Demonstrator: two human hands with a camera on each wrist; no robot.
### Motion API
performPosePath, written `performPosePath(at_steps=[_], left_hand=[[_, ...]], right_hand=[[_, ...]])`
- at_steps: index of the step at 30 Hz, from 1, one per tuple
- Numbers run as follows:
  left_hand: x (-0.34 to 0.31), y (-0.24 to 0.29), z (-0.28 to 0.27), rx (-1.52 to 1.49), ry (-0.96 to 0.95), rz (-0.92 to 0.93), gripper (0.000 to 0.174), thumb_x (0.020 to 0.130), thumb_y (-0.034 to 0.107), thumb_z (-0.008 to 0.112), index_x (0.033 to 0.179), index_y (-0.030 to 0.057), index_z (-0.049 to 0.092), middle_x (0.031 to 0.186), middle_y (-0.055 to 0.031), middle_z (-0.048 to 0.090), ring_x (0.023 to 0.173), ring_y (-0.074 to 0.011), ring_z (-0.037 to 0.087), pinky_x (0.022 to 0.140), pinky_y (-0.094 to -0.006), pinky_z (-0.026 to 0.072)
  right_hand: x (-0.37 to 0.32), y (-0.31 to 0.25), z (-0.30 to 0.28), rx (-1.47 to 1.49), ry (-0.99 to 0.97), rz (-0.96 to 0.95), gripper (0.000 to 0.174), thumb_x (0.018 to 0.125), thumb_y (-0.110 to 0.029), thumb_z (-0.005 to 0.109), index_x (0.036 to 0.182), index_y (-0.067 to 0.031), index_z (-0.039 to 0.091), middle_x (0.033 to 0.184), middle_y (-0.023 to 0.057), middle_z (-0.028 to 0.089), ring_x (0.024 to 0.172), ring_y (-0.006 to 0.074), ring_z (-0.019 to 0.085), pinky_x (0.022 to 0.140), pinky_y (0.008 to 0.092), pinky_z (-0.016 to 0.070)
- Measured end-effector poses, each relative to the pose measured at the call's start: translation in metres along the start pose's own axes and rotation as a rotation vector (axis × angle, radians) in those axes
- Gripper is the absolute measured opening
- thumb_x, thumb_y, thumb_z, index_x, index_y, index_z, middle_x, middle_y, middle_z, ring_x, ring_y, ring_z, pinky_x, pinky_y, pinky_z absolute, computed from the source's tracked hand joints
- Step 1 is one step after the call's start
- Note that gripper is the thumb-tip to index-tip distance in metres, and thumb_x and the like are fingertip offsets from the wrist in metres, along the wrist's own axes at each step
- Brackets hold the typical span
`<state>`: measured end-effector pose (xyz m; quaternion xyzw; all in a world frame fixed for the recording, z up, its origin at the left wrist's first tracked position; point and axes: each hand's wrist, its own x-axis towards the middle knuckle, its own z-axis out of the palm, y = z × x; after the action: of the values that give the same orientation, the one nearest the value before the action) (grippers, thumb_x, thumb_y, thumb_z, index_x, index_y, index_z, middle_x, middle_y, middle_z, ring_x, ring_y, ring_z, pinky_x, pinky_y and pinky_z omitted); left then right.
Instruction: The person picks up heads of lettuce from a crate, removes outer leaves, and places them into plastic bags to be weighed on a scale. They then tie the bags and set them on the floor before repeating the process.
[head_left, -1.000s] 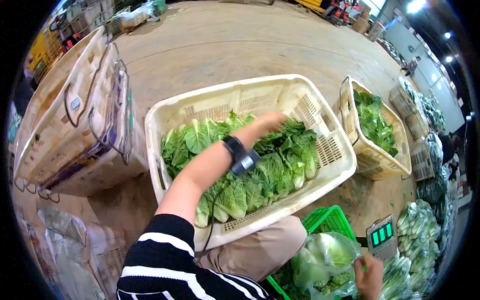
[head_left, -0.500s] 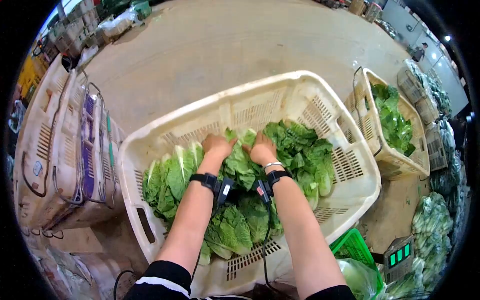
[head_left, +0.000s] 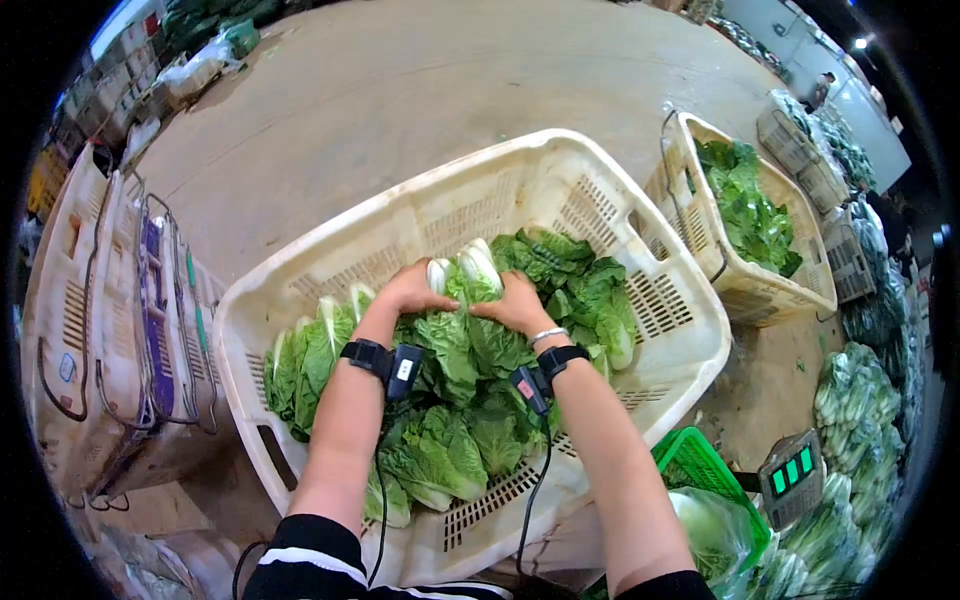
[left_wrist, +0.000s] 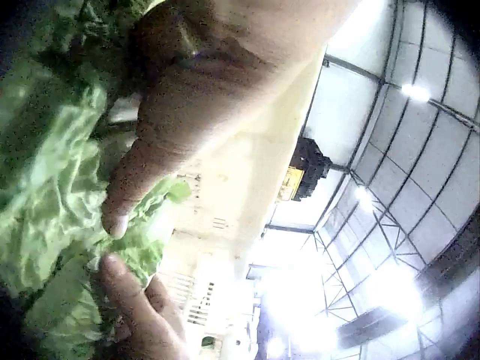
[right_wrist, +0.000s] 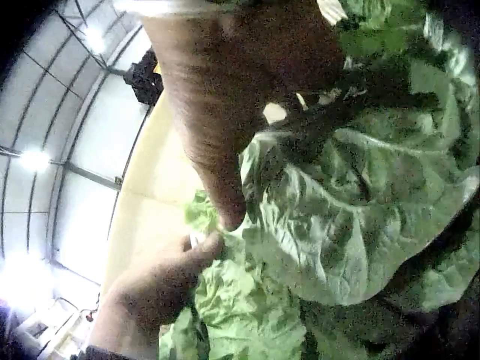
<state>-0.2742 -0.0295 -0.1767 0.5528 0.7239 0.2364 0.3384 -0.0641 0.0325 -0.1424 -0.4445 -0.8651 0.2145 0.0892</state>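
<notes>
Leafy green lettuce heads [head_left: 440, 455] lie in rows in a large cream crate [head_left: 400, 215]. At its middle, my left hand [head_left: 410, 290] and right hand [head_left: 518, 305] grip a small bunch of heads [head_left: 478, 270] from either side, white stem ends upward between them. The thumbs point toward each other across the leaves. In the left wrist view, the left hand [left_wrist: 202, 105] reaches down beside crinkled leaves [left_wrist: 45, 202], its thumb near the right hand's. The right wrist view shows the right hand [right_wrist: 240, 90] against broad leaves [right_wrist: 337, 225]; its far fingers are hidden.
Stacked crates [head_left: 130, 330] with wire handles stand left. Another crate of greens [head_left: 745, 215] is at right. Lower right are a green basket [head_left: 690, 450], a bagged lettuce [head_left: 712, 530], a scale display [head_left: 792, 472] and bagged vegetables [head_left: 850, 400]. A person stands far off.
A second ago the right hand was at the bagged lettuce; it then joined the left hand in the crate. Since then, white stem ends have come up between both hands.
</notes>
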Motion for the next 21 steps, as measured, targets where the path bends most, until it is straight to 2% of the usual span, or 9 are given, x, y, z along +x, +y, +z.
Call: performPosePath(at_steps=[2,5,7,9,11,13,15,18,21], left_hand=[[-0.026,0.052,-0.027,-0.03,-0.012,0.041,0.088,0.047,0.035,0.08,0.117,-0.0018,0.041,0.108,-0.0212,0.053,0.099,-0.0308,0.052,0.087,-0.0348,0.0406],[-0.045,0.088,-0.039,0.002,0.028,0.117,0.082,0.046,0.029,0.08,0.114,-0.0001,0.045,0.107,-0.0179,0.053,0.099,-0.0304,0.051,0.086,-0.0352,0.0405],[-0.062,0.113,-0.049,-0.056,0.166,0.377,0.079,0.046,0.024,0.08,0.114,0.0019,0.045,0.108,-0.0161,0.052,0.099,-0.0294,0.051,0.087,-0.0356,0.0404],[-0.082,0.145,-0.061,-0.185,0.101,0.432,0.077,0.047,0.018,0.08,0.114,0.003,0.046,0.11,-0.0132,0.05,0.101,-0.0254,0.05,0.088,-0.0344,0.0404],[-0.101,0.174,-0.069,-0.437,-0.029,0.476,0.077,0.047,0.016,0.08,0.115,0.0042,0.045,0.109,-0.01,0.051,0.1,-0.0207,0.05,0.088,-0.0327,0.04],[-0.118,0.196,-0.071,-0.427,-0.063,0.542,0.076,0.048,0.012,0.08,0.115,0.0053,0.044,0.108,-0.0075,0.051,0.1,-0.0185,0.049,0.088,-0.0316,0.0401],[-0.131,0.211,-0.069,-0.738,-0.225,0.548,0.082,0.047,0.021,0.081,0.118,0.0054,0.042,0.109,-0.0072,0.051,0.101,-0.0195,0.049,0.089,-0.0315,0.039],[-0.13,0.215,-0.046,-1.04,-0.463,0.727,0.085,0.05,0.034,0.08,0.119,0.0046,0.041,0.11,-0.0077,0.051,0.103,-0.0198,0.048,0.09,-0.0312,0.038],[-0.151,0.224,-0.023,-1.078,-0.423,0.613,0.089,0.051,0.046,0.077,0.121,0.0044,0.039,0.114,-0.0086,0.049,0.107,-0.0196,0.045,0.091,-0.0314,0.0358]], right_hand=[[-0.005,-0.007,-0.021,0.35,-0.112,0.082,0.07,0.053,-0.037,0.077,0.104,0.0035,0.05,0.1,0.0209,0.055,0.09,0.0312,0.055,0.079,0.0337,0.0433],[-0.023,-0.013,-0.063,0.533,-0.099,0.13,0.07,0.053,-0.029,0.078,0.106,0.004,0.046,0.101,0.0203,0.054,0.09,0.0291,0.054,0.078,0.032,0.0431],[-0.04,-0.011,-0.081,0.671,0.014,0.071,0.075,0.055,-0.028,0.078,0.112,0.0046,0.042,0.098,0.019,0.055,0.09,0.0259,0.054,0.078,0.0312,0.0432],[-0.067,-0.021,-0.116,1.09,0.042,-0.034,0.078,0.058,-0.026,0.076,0.118,0.0052,0.037,0.101,0.0198,0.054,0.092,0.0236,0.054,0.079,0.0293,0.0425],[-0.083,-0.021,-0.13,0.898,0.184,-0.178,0.074,0.063,-0.028,0.073,0.119,0.0048,0.038,0.103,0.0184,0.055,0.093,0.0217,0.054,0.08,0.0284,0.0422],[-0.121,-0.044,-0.172,0.623,0.086,-0.114,0.063,0.068,-0.031,0.069,0.115,0.0043,0.044,0.102,0.016,0.057,0.092,0.0196,0.054,0.081,0.0289,0.0424],[-0.148,-0.051,-0.193,0.764,0.086,-0.14,0.053,0.072,-0.033,0.065,0.109,0.0029,0.05,0.096,0.0121,0.059,0.087,0.0178,0.056,0.079,0.0298,0.0441],[-0.185,-0.056,-0.2,1.544,-0.298,0.083,0.037,0.081,-0.029,0.055,0.105,-0.0014,0.052,0.09,0.0092,0.059,0.077,0.0132,0.058,0.068,0.0262,0.0473],[-0.219,-0.072,-0.199,1.783,-0.169,0.288,0.035,0.083,-0.029,0.052,0.105,-0.0026,0.053,0.092,0.0094,0.059,0.077,0.0138,0.058,0.066,0.0266,0.048]])
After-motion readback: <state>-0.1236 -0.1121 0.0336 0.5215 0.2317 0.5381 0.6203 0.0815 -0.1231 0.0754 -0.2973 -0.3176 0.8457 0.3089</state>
